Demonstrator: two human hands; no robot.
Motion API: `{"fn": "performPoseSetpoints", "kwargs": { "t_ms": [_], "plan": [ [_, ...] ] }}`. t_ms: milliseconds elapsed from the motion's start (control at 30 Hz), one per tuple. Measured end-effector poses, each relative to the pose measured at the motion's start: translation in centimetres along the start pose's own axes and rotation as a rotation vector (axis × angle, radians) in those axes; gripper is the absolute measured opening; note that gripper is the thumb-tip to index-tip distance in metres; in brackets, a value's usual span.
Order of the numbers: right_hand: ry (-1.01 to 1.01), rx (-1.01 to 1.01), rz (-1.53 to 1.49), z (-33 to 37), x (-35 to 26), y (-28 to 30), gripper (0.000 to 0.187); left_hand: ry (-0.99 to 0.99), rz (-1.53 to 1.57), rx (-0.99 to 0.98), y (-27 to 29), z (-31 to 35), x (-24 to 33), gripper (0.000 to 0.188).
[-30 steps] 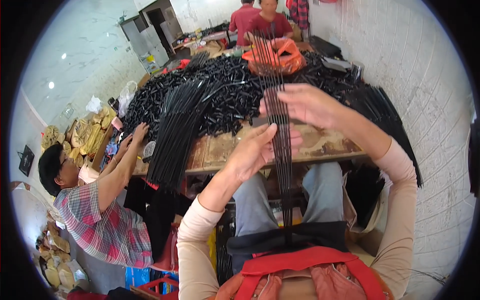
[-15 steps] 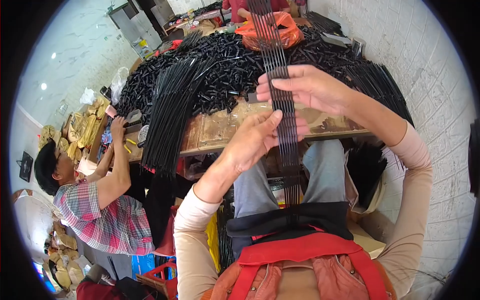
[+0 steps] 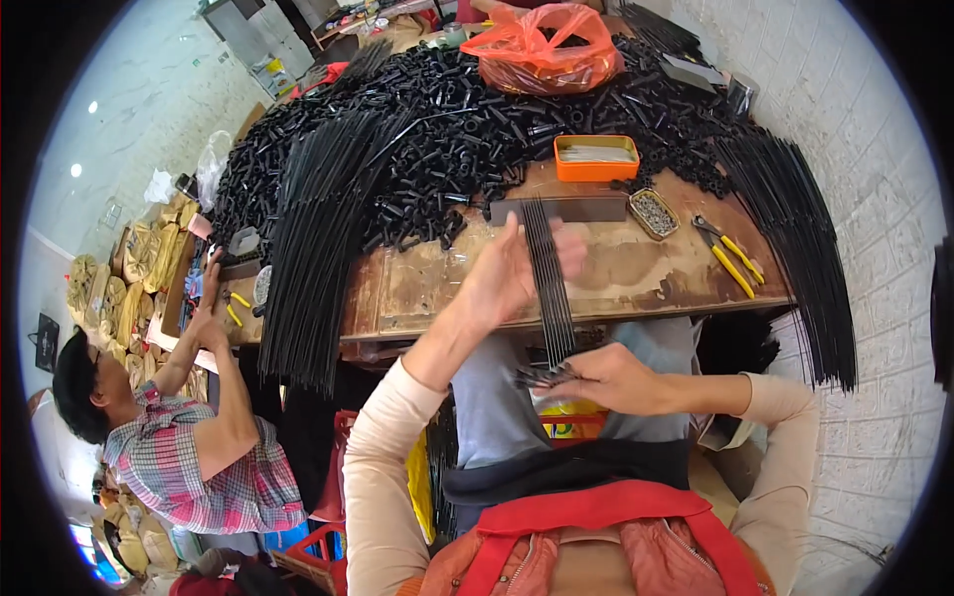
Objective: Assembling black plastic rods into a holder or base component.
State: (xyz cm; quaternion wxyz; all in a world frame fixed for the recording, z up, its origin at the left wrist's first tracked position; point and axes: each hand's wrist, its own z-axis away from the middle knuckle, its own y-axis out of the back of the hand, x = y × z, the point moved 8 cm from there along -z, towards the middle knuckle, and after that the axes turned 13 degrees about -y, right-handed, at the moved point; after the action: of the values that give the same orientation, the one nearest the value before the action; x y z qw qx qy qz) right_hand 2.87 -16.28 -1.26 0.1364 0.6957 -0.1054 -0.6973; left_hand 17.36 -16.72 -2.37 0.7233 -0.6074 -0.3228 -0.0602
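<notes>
The black thin-rod bundle [image 3: 548, 283] is clamped near its lower end by the right hand [image 3: 618, 378]; it crosses the left hand [image 3: 505, 274], thumb and fingers apart; probably light, springy, best gripped mid-length.

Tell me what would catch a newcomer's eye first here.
The heap of black parts would strike first, spread over the far part of the table, with an orange-red bag at its far side. Next come the thin black rods crossing the table's near edge, the right hand at their lower ends and the left hand at their upper part.
</notes>
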Motion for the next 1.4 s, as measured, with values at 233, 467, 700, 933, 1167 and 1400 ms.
{"fn": "performPoseSetpoints", "kwargs": {
  "t_ms": [233, 467, 700, 933, 1167, 1400],
  "plan": [
    [-0.062, 0.099, -0.047, -7.0, 4.2, 2.2, 0.024, -0.394, -0.261, 0.102, 11.1, -1.5, 5.3, 0.053],
    [0.001, 0.204, 0.081, -6.1, 3.0, 3.5, 0.023, -0.294, -1.030, 0.099, -4.3, 8.1, 4.7, 0.025],
    [0.129, 0.278, 0.125, -5.8, 5.1, 2.1, 0.037, -0.663, -0.850, 0.052, -6.4, 9.3, 4.9, 0.022],
    [0.623, 0.341, 0.614, -5.9, -0.5, 9.6, 0.032, -0.586, -0.950, -0.087, -6.8, 8.8, 4.1, 0.028],
    [0.097, 0.527, 0.864, -18.6, 8.3, 26.9, 0.012, -0.566, -0.852, -0.145, -7.9, 8.6, 3.6, 0.036],
    [-0.122, 0.444, 0.904, -19.4, 9.4, 27.7, 0.013, -0.579, -0.841, -0.208, -8.9, 8.9, 3.1, 0.042]
  ]
}}
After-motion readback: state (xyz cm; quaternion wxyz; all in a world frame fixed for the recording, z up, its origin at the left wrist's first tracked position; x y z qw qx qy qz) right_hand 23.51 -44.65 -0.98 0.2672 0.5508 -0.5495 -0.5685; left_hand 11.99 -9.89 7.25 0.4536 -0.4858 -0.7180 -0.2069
